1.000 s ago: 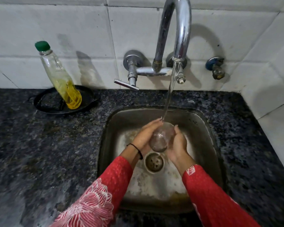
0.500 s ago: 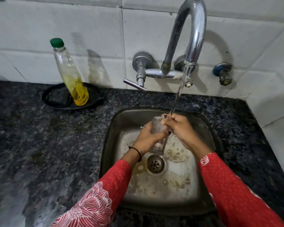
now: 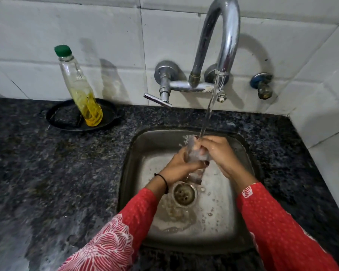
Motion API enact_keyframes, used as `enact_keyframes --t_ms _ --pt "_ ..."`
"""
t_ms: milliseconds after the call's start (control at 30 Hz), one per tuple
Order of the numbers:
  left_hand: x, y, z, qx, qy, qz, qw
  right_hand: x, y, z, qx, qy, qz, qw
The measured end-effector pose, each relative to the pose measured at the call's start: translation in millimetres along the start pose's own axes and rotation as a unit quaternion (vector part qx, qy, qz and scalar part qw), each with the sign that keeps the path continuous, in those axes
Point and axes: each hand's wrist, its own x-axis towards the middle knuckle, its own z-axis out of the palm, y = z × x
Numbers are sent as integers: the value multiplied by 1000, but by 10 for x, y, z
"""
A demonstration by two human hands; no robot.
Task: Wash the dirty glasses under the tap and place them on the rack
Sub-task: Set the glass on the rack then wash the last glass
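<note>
A clear drinking glass (image 3: 196, 174) stands upright over the steel sink (image 3: 241, 237), under the water stream from the chrome tap (image 3: 226, 42). My left hand (image 3: 181, 166) grips the glass round its middle from the left. My right hand (image 3: 221, 153) is at the rim on the right, with fingers curled into the mouth of the glass. Water splashes off the rim. No rack is in view.
A bottle with yellow liquid and a green cap (image 3: 80, 89) leans in a black dish (image 3: 61, 116) on the dark granite counter (image 3: 47, 173) at the left. The tap lever (image 3: 157, 99) sticks out left. The drain (image 3: 184, 194) sits below the glass.
The glass went from lying cupped between both palms to upright, and rose closer to the tap. My right hand moved to its rim, fingers going inside.
</note>
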Motion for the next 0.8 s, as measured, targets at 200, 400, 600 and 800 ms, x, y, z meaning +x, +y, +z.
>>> enact_keyframes --t_ms 200,400,600,800 --pt "-93 73 7 -113 -72 -116 984 0 -12 -11 68 -22 35 997" --pt "-23 -15 23 -95 -41 -68 992 64 -105 40 -79 -27 32 996" --pt "-116 57 -13 -170 -105 -97 975 74 -176 6 -11 -45 -18 999" --pt "-70 84 -5 -83 -16 4 996 67 -152 -13 92 -49 -18 994"
